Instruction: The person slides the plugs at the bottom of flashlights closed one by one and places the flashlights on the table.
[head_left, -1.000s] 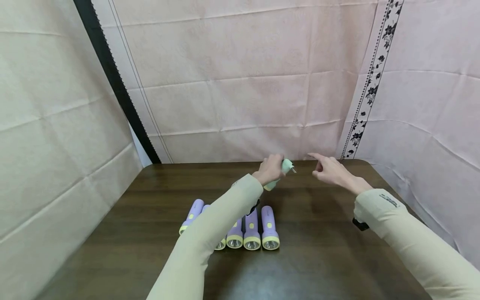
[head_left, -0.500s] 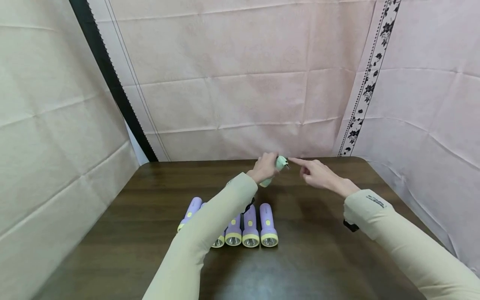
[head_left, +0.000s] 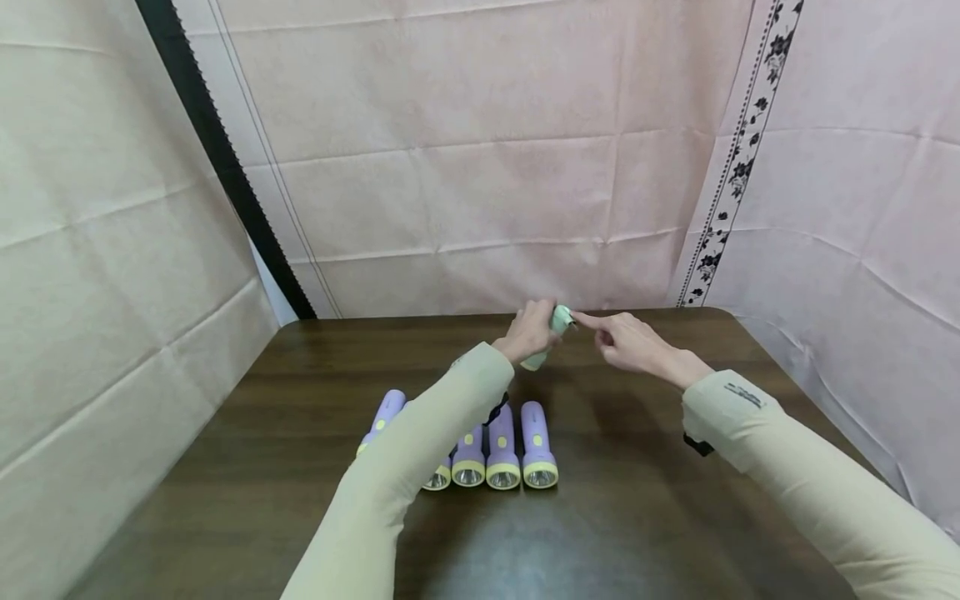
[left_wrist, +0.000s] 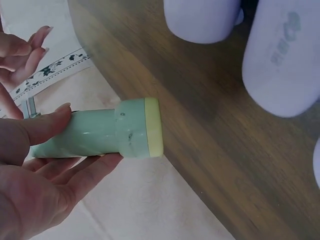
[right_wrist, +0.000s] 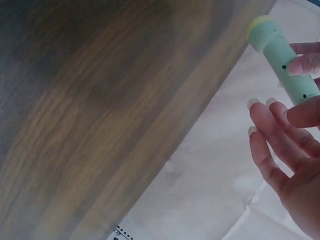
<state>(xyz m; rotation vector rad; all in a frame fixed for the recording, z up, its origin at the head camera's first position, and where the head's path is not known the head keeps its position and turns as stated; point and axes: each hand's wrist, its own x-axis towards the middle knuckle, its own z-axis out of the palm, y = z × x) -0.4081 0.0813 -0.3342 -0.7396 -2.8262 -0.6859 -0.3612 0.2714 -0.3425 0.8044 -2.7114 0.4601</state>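
Note:
Over the far edge of the table, my left hand (head_left: pixel 529 330) grips a mint-green flashlight (left_wrist: pixel 107 132) with a yellow rim round its head. The thumb lies along one side of its body and the fingers curl under the other. Metal plug prongs (left_wrist: pixel 31 107) stick out at the tail end. My right hand (head_left: pixel 637 343) points its index finger at that tail end; the fingertip seems to touch it. In the right wrist view, the other fingers (right_wrist: pixel 272 125) of the right hand are loosely bent and hold nothing.
Several purple flashlights (head_left: pixel 536 442) with yellow rims lie in a row on the dark wooden table (head_left: pixel 600 533), lens ends toward me. My left sleeve (head_left: pixel 408 467) hides part of the row. Pale cloth (head_left: pixel 480 192) hangs behind the table and at both sides.
My right hand has moved left, and its index finger now meets the tail of the green flashlight. The left hand keeps its grip and has shifted slightly left. The purple flashlights stay put.

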